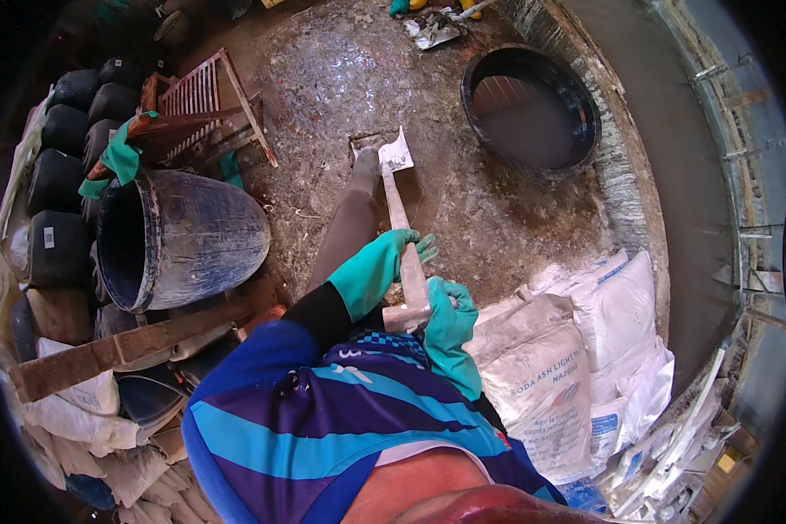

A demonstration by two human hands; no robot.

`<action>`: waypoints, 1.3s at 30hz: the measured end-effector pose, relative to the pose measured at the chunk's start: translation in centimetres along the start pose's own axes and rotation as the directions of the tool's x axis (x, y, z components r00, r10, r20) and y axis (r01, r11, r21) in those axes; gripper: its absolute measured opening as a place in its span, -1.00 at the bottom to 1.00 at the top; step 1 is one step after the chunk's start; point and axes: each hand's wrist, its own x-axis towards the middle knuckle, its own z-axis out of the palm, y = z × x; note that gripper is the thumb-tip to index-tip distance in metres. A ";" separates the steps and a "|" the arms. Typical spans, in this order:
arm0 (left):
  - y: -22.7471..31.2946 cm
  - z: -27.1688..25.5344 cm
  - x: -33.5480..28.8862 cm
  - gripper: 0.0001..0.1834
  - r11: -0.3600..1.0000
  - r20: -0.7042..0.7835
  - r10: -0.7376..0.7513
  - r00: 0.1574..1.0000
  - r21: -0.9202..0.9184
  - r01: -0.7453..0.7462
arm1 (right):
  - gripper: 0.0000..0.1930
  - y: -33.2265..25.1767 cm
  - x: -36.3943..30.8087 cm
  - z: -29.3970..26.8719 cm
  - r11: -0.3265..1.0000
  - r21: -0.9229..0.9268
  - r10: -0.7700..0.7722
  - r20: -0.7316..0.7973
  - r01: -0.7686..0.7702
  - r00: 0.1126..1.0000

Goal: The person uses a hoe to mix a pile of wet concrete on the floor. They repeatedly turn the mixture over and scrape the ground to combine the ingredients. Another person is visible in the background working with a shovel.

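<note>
Both my hands wear green rubber gloves and are on a shovel that points away from me. My left hand is wrapped round the middle of the shaft, its fingertips showing on the right side. My right hand closes on the handle end, close to my body. The shovel has a pale, worn shaft and a whitish blade. That blade rests at the edge of a square recess in the wet floor. My foot is beside the blade, and partly hides the recess.
Right of me are stacked white sacks. A round black tub of murky liquid stands far right, by a low wall. On the left are a big tipped barrel, a wooden rack, dark jerrycans and a plank.
</note>
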 end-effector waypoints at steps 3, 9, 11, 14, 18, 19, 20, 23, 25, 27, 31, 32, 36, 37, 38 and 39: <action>-0.8 -1.0 -0.1 -0.77 1.000 0.089 0.007 0.996 0.012 -0.008 | -0.87 0.3 -0.2 -0.6 0.997 0.036 0.068 -0.041 -0.066 0.997; 0.2 0.2 -7.1 -0.80 0.995 0.304 0.088 0.949 0.020 -0.099 | -0.85 0.0 -0.7 0.4 1.000 0.014 0.023 -0.058 -0.023 0.998; 1.5 -0.9 -5.2 -0.80 0.993 0.239 0.111 0.965 0.012 -0.118 | -0.83 1.8 -0.3 1.6 0.997 0.059 0.048 0.060 -0.051 0.997; 1.2 -2.1 -3.8 -0.79 0.994 0.217 0.105 0.970 -0.004 -0.106 | -0.80 2.1 -0.7 1.7 1.000 -0.001 0.020 0.161 -0.021 0.987; 2.0 -1.1 -4.6 -0.74 0.998 0.186 0.056 0.981 0.017 -0.061 | -0.80 1.5 -0.4 1.4 0.999 -0.019 0.047 0.100 -0.046 0.994; 2.3 -1.0 -4.0 -0.70 0.996 0.203 0.076 0.976 0.029 -0.083 | -0.81 1.9 -0.2 1.5 1.000 -0.026 0.004 0.122 0.000 0.993; 2.9 -0.7 -3.3 -0.71 0.994 0.150 0.080 0.985 0.057 -0.089 | -0.81 2.2 0.3 1.9 0.998 -0.031 -0.040 0.143 0.045 0.989; 2.6 -1.7 -0.7 -0.76 0.995 0.021 0.025 0.999 0.095 -0.027 | -0.81 2.3 0.4 2.3 0.996 -0.071 -0.032 0.169 0.045 0.985; 2.4 -1.5 -2.7 -0.77 0.999 0.177 0.042 0.983 0.020 -0.047 | -0.80 2.5 0.5 2.1 0.994 -0.088 0.081 0.107 -0.072 0.991; 2.6 -1.2 -3.8 -0.78 0.996 0.265 0.087 0.960 -0.001 -0.090 | -0.80 0.8 1.4 3.1 0.995 0.033 0.090 0.078 -0.093 0.993; 3.7 -0.4 -2.0 -0.80 0.990 0.083 0.098 0.992 0.092 -0.106 | -0.81 2.0 1.0 3.1 0.998 0.047 0.033 0.152 -0.041 0.988; 4.5 0.0 -1.2 -0.81 0.990 -0.021 0.088 0.996 0.115 -0.085 | -0.81 1.9 1.5 3.9 0.998 0.049 0.016 0.182 -0.025 0.983; 4.4 -2.5 1.0 -0.71 0.998 0.280 0.059 0.958 0.004 -0.063 | -0.80 2.7 2.7 4.1 0.998 -0.061 0.009 0.126 -0.001 0.992; 4.8 -1.2 -0.1 -0.71 0.995 0.292 0.077 0.953 0.034 -0.091 | -0.88 1.8 2.8 3.9 0.989 0.061 0.129 0.050 -0.132 0.990; 4.7 0.3 -2.5 -0.70 0.993 0.300 0.078 0.951 0.056 -0.099 | -0.88 1.8 3.0 3.4 0.993 0.065 0.094 0.030 -0.096 0.995; 5.2 0.9 -3.8 -0.70 0.988 0.298 0.102 0.949 0.083 -0.132 | -0.87 2.3 3.3 3.9 0.994 0.088 0.062 0.030 -0.065 0.998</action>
